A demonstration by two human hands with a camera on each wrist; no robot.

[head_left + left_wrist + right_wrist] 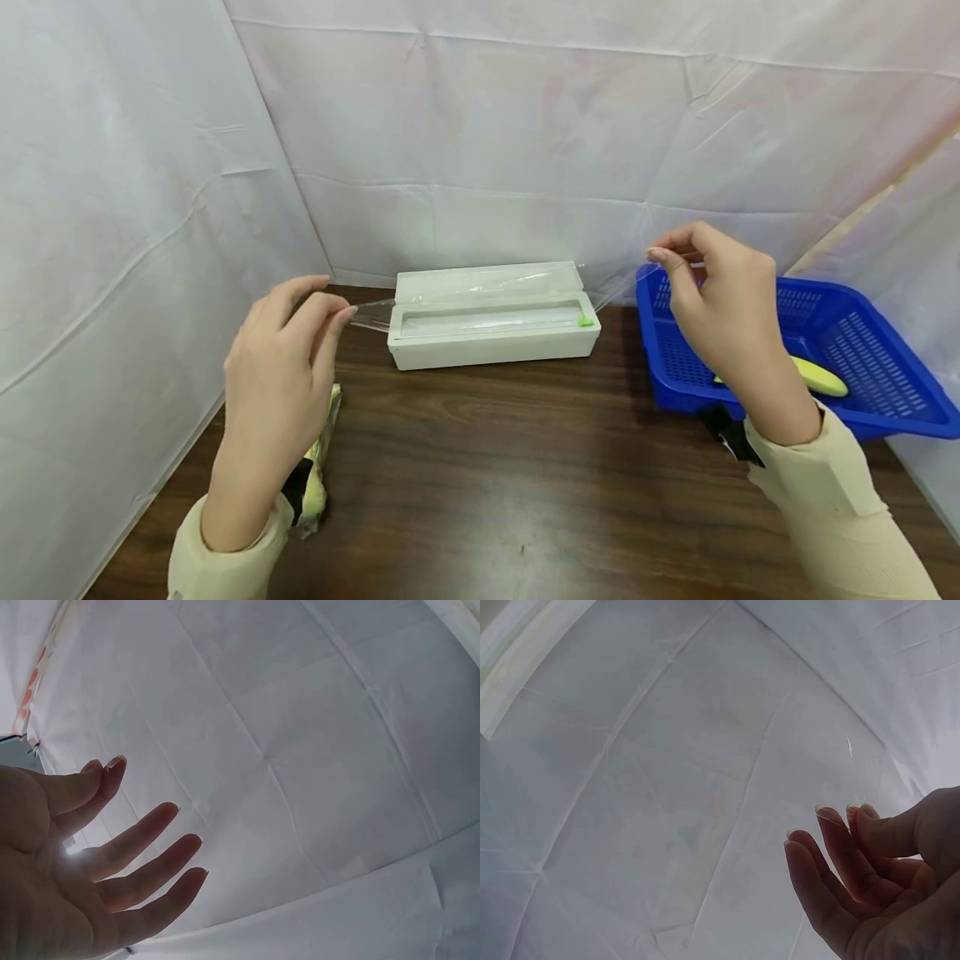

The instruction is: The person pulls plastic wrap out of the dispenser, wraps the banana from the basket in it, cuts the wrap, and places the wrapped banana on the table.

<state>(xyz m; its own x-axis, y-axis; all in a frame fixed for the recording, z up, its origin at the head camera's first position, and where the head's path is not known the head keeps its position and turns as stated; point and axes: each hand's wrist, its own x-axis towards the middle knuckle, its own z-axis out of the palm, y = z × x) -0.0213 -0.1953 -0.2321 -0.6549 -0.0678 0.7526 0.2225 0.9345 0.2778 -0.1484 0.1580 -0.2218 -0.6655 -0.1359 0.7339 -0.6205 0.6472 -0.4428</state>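
Note:
A clear sheet of cling film (619,285) stretches between the two hands, over a white cling film box (495,345). My left hand (277,367) pinches the film's left end between thumb and index finger. In the left wrist view, the other fingers of the left hand (112,862) spread apart. Higher up, my right hand (723,300) pinches the right end. Thumb and index fingertip of the right hand (870,877) meet in the right wrist view. The box lid (487,282) is raised at the back, with the film roll (491,320) inside and a green cutter slider (585,321) at the right.
A blue plastic basket (892,358) stands at the right under the right forearm, holding a yellow banana (821,377). By the left wrist, a yellow item in clear film (313,496) lies on the brown wooden table (480,467). White sheeting (480,117) walls the back and sides.

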